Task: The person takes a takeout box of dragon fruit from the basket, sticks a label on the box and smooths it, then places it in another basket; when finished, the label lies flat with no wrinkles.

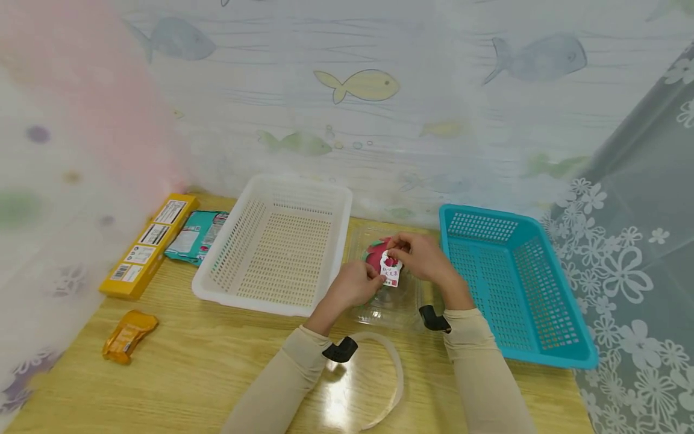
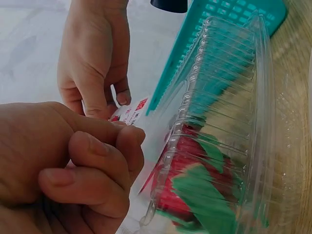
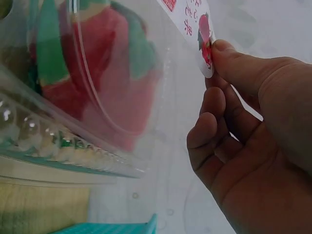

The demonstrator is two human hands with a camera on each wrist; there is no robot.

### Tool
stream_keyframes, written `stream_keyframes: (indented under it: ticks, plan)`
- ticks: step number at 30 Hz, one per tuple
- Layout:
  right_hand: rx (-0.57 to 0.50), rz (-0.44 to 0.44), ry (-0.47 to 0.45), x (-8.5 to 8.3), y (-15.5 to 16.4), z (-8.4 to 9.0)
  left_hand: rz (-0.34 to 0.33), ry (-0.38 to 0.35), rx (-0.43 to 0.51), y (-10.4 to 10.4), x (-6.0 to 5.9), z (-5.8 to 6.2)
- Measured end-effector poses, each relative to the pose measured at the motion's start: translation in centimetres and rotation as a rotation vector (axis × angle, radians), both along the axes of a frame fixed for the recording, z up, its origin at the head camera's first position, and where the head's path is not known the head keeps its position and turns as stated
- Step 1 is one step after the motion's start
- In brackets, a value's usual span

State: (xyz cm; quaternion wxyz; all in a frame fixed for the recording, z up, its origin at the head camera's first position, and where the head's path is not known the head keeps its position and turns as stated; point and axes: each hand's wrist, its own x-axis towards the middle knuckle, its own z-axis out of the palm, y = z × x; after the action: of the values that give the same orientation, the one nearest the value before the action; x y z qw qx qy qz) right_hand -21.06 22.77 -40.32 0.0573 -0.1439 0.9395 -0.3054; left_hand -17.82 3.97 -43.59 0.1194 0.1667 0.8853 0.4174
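Observation:
A white die-cut label sticker (image 1: 391,274) with a red fruit picture and red print hangs above a clear plastic clamshell box (image 1: 374,316). Inside the box lies a red dragon fruit (image 2: 183,175) with green scales, partly covered by the label and hands in the head view. My right hand (image 1: 424,258) pinches the label's rounded top between thumb and fingers. At the label's lower left edge, my left hand (image 1: 355,282) pinches it with thumb and forefinger, the other fingers curled in. The right wrist view shows the label (image 3: 192,24) apart from the lid.
A white basket (image 1: 203,289) stands left of the box, a blue basket (image 1: 564,361) right of it. Farther left are a yellow carton (image 1: 149,244), a teal packet (image 1: 187,238) and an orange packet (image 1: 129,337). A pale curved strip (image 1: 398,374) lies in front.

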Motion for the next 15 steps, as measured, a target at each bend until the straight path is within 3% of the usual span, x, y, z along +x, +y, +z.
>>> stream_keyframes:
  ticks: [7, 15]
  plan:
    - [-0.003, -0.007, -0.043, -0.61, -0.10, -0.71, -0.020, 0.003, -0.088, 0.22, -0.49, -0.24]
    - [0.032, -0.007, -0.034, -1.08, -0.39, -0.94, -0.065, -0.038, -0.109, 0.21, -0.91, -0.04]
